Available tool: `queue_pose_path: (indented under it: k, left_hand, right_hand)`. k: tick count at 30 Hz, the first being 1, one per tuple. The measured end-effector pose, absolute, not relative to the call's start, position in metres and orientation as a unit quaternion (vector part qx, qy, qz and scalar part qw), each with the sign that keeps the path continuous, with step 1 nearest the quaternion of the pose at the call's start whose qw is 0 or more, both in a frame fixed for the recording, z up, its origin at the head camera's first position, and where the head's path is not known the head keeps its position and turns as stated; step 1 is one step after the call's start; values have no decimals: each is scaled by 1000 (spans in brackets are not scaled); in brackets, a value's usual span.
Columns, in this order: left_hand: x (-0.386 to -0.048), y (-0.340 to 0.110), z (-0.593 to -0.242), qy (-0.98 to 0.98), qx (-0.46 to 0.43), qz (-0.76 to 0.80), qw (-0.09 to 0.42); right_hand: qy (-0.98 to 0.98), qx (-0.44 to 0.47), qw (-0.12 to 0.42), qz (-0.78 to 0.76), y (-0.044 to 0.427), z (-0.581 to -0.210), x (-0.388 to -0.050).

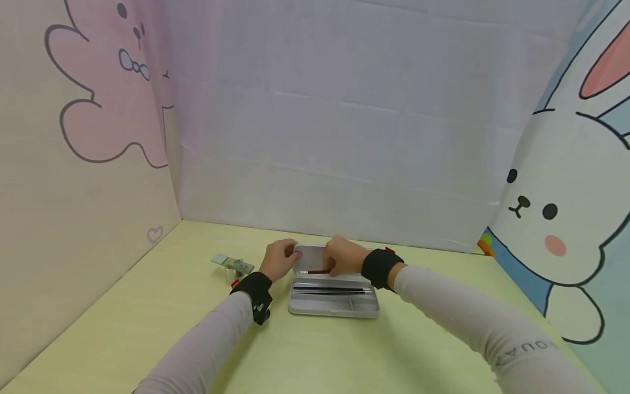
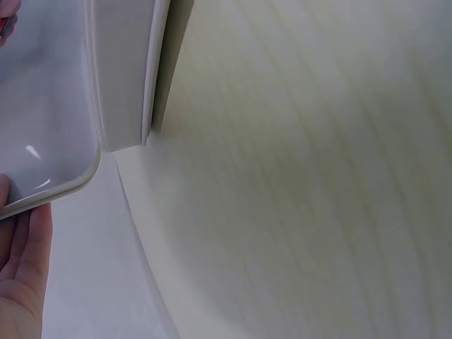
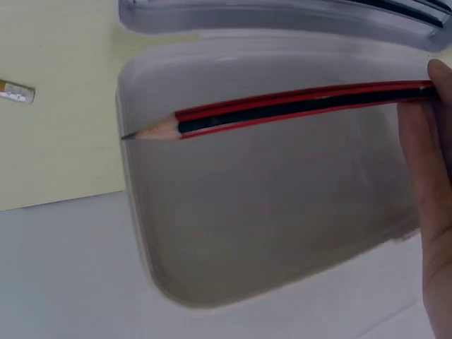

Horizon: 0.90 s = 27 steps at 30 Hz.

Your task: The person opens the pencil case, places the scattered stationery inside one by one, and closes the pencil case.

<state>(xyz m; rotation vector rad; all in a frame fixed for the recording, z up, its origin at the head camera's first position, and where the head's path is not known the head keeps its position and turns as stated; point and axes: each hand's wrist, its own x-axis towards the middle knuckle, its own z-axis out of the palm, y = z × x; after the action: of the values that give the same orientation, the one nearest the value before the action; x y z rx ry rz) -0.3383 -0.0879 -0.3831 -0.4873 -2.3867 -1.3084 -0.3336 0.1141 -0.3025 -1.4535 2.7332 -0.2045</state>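
A pencil case lies open on the table, its light grey lid (image 1: 309,257) raised at the back and its base (image 1: 334,313) in front. Several dark, slender pencils or similar sticks (image 1: 327,291) lie in the base's long compartment. My left hand (image 1: 279,260) holds the lid's left edge; in the left wrist view its thumb is inside and its fingers (image 2: 32,247) are behind. With my right hand (image 1: 344,255) I pinch a red-and-black striped pencil (image 3: 296,107) in front of the lid's inner face. Its sharpened tip points away from the hand in the right wrist view.
Left of the case, a small greenish flat item (image 1: 233,264) sits on a clear piece on the yellow table (image 1: 246,350). Beyond the lid lies the metal-banded end of another pencil (image 3: 18,92). A pale wall sheet (image 1: 315,137) rises behind, with cartoon-printed walls at both sides.
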Motion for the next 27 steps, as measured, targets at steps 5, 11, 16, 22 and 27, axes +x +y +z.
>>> queue_pose_path:
  k: [5,11,16,22,27]
  left_hand:
    - [-337,-86,-381,-847,-174,-465,189]
    - [-337,-85,-381,-845,-177,-467,189]
    - [-340,-85,-385,-846,-179,-465,192]
    - [-339,-85,-384,-843,-179,-470,191]
    - [-337,-86,-383,-845,-172,-470,190]
  right_hand:
    - [892,-446,30,-71,111,-319,-332]
    - [897,-434,34,-70,109,-334,-332]
    - [900,-432,25,-58,110,-342,-333]
    - [896,-439,18,-57,112,-346,-335]
    - [892,-448,17,-62,110,-347,-336]
